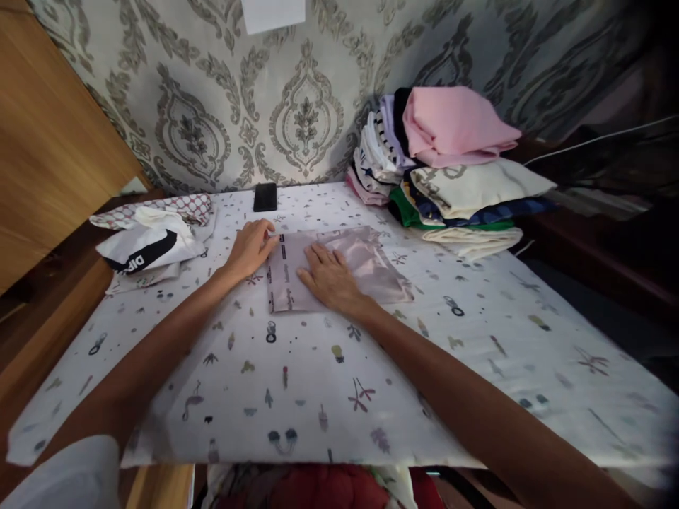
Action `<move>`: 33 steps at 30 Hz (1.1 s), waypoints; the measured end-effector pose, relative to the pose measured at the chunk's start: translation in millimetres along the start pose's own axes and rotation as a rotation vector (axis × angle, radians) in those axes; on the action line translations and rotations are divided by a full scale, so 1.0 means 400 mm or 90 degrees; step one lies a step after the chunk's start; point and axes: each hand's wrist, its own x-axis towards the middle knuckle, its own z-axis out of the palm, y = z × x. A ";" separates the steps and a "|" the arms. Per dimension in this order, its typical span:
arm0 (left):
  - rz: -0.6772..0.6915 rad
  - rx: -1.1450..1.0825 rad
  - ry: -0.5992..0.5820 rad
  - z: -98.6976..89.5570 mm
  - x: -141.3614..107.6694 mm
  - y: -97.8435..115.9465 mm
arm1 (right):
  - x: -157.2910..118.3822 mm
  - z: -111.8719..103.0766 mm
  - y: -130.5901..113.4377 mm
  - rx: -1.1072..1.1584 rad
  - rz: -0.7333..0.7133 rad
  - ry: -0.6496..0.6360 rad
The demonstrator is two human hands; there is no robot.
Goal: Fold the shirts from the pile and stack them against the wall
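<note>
A mauve satiny garment, folded to a rough rectangle with dark lettering along its left part, lies on the cloth-covered table. My right hand rests flat on the middle of it, fingers stretched out. At its upper left corner is my left hand, fingers bent and slightly apart, the tips close to or touching the garment's edge. I see nothing held in either hand. Creases run through the right half of the garment.
Folded clothes stand in stacks at the back right, with a pink one on top. A white garment with a black band lies on a pile at the left. A black phone-like object lies near the patterned wall.
</note>
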 end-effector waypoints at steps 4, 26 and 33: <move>0.091 -0.037 -0.109 -0.054 -0.164 0.090 | 0.003 0.000 0.012 0.029 -0.011 -0.004; -0.149 0.240 -0.207 -0.026 -0.266 0.207 | 0.024 0.012 0.001 0.014 -0.037 0.020; -0.189 0.103 -0.186 -0.063 -0.306 0.171 | 0.029 0.018 0.007 0.041 -0.045 0.010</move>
